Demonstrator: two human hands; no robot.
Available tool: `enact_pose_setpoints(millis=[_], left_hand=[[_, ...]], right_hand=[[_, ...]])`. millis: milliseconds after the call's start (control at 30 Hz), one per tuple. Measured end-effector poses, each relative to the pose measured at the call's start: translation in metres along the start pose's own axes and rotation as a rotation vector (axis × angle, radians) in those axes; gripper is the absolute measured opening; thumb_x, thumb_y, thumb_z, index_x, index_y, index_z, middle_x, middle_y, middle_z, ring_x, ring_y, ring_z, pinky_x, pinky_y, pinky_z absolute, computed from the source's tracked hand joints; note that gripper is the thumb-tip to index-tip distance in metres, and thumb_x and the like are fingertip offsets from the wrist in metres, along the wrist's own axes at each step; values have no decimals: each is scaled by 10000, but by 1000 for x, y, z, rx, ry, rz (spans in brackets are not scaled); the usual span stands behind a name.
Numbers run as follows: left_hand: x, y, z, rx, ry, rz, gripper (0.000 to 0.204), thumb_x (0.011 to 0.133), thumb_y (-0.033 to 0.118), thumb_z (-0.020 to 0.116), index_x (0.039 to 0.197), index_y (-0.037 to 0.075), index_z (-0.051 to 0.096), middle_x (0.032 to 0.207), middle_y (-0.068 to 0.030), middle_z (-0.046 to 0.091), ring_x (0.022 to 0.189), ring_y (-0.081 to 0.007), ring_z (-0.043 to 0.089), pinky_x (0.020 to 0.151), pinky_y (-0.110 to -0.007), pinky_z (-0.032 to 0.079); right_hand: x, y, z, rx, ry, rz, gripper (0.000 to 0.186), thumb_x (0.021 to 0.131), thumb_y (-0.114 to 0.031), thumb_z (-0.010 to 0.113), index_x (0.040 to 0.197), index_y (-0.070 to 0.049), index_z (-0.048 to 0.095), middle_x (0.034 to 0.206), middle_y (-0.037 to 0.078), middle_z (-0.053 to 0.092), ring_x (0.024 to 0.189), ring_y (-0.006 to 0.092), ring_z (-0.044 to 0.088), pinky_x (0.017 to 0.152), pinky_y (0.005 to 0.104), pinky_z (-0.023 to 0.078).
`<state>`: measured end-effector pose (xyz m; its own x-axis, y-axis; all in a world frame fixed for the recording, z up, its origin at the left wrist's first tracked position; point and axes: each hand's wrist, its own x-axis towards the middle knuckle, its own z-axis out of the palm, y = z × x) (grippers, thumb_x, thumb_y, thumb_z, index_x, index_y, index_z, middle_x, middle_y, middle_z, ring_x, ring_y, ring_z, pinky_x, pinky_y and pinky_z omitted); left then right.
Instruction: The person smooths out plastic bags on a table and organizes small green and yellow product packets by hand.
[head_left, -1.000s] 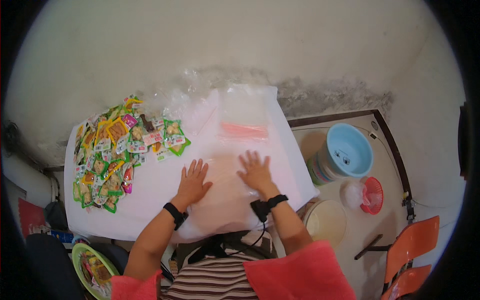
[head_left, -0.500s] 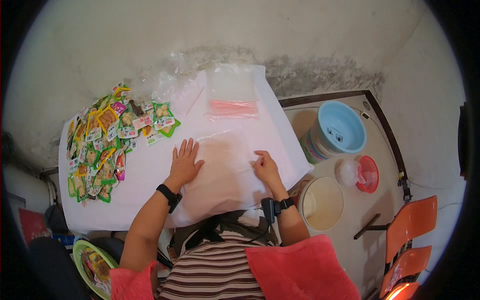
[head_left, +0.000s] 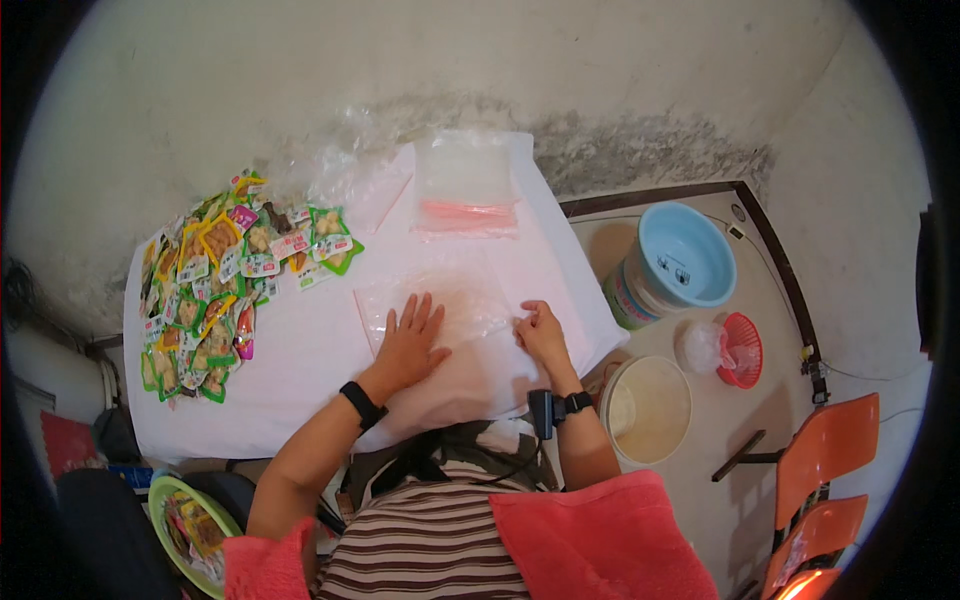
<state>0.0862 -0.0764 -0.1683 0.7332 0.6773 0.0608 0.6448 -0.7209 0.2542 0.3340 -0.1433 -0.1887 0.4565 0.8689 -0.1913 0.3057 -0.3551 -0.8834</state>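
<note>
A clear plastic zip bag (head_left: 470, 292) with a faint pink edge lies flat on the white-covered table in front of me. My left hand (head_left: 408, 345) rests palm down on it, fingers spread. At the bag's right edge is my right hand (head_left: 542, 332), its fingers curled and closed on that edge. Beyond the bag sits a stack of clear bags (head_left: 465, 180) with pink zip strips. A large heap of small snack packets (head_left: 215, 285), mostly green and yellow, covers the table's left side.
Crumpled clear plastic (head_left: 345, 165) lies by the wall. Right of the table stand a blue basin (head_left: 685, 235) on a bucket, a cream bucket (head_left: 665, 410), a red basket (head_left: 740, 350) and orange chairs (head_left: 828, 445). A green basket of packets (head_left: 165, 490) stands at lower left.
My left hand has slid right and toward me across the bag. The bag lies differently, its pink edge now at the left. My right fingers have curled in more at the bag's edge.
</note>
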Motion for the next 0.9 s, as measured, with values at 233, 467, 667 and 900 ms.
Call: enact_pose_setpoints(millis=[233, 467, 667, 900], left_hand=[[-4, 6, 16, -6, -30, 67, 731, 823, 464, 531, 1396, 91, 273, 1471, -160, 170, 1358, -362, 114, 1022, -606, 157], [2, 14, 8, -11, -53, 86, 719, 828, 482, 514, 1391, 97, 284, 1466, -156, 189, 1355, -358, 128, 1033, -592, 150], [-2, 6, 9, -24, -59, 72, 713, 829, 466, 523, 1387, 92, 287, 1459, -166, 202, 1354, -352, 139, 1027, -590, 170], [30, -23, -3, 5, 41, 13, 710, 833, 474, 518, 1382, 84, 292, 1460, -167, 193, 1352, -368, 128, 1024, -596, 170]], right_hand=[[-16, -6, -7, -93, 102, -159, 269, 777, -75, 565, 1031, -1, 516, 674, 88, 568, 538, 206, 548, 495, 323, 441], [-46, -34, 2, -844, -123, -753, 541, 837, -356, 555, 1309, -127, 427, 1419, 190, 279, 1333, 350, 217, 994, 613, 216], [-18, -15, -13, -952, 98, -486, 584, 869, -414, 483, 1339, -84, 377, 1437, 202, 232, 1335, 370, 203, 1002, 633, 169], [30, -60, 31, -895, -166, -752, 598, 851, -456, 498, 1352, -153, 377, 1444, 198, 219, 1347, 380, 158, 1025, 613, 154]])
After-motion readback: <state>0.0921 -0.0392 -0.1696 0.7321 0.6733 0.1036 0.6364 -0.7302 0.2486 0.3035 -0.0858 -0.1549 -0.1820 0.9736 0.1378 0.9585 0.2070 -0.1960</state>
